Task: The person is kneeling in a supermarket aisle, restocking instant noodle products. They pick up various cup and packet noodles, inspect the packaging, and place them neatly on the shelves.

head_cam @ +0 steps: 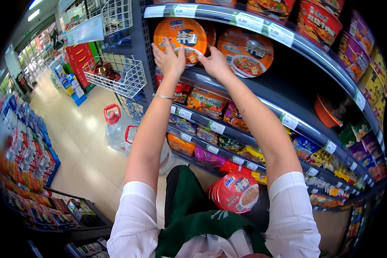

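An orange instant-noodle bowl [167, 29] stands on its side on the shelf, its printed lid facing me. My left hand [171, 61] holds the lid's lower left, fingers spread and thumb across the front. At the lower right edge, my right hand [214, 63] grips the same bowl with its thumb at the rim; its fingertips are partly hidden. Just right of that hand is a second orange noodle bowl [245, 50], also lid outward. Below my arms, a stack of red noodle bowls [237, 192] lies tilted by my lap, beside my green apron [209, 225].
Lower shelves hold bagged noodles [208, 101]. A lone orange bowl [325, 111] sits deeper right on my shelf. Left of the rack hangs a white wire basket [116, 79]. Large clear water jugs [116, 129] with red handles stand on the floor. Stacked goods [29, 154] line the aisle's left.
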The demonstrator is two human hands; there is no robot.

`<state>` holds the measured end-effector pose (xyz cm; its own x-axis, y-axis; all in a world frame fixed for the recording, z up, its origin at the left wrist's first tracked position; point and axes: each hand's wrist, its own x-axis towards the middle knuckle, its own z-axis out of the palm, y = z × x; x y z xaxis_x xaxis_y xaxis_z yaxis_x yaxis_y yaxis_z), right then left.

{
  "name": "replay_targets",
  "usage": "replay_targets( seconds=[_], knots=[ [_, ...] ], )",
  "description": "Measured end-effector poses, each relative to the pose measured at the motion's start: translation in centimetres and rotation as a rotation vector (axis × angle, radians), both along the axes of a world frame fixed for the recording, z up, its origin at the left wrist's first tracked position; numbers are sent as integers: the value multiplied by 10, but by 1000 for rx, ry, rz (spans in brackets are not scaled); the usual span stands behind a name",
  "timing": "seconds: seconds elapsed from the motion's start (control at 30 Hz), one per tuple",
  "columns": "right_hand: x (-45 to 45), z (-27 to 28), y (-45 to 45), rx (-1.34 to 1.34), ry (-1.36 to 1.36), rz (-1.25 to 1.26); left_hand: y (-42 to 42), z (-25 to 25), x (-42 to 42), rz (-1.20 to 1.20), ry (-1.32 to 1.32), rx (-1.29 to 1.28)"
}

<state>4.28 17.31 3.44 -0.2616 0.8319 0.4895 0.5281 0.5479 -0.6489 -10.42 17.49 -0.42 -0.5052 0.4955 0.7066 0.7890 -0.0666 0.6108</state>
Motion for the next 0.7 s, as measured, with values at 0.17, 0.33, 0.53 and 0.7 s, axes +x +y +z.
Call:
replay_targets(
  seconds=[0.17, 0.33, 0.53, 0.7],
  knots=[
    [79, -4, -34, 94, -1, 215, -8, -4, 27, -102, 153, 400],
    [242, -1, -93, 579, -292, -166, -53, 9, 105, -477, 221, 507],
    [400, -1, -130, 247, -694, -1141, -58, 23, 251, -1020, 242, 291],
    [435, -18, -114, 408, -295, -893, -51, 28, 338, -1199, -16, -109]
  ],
)
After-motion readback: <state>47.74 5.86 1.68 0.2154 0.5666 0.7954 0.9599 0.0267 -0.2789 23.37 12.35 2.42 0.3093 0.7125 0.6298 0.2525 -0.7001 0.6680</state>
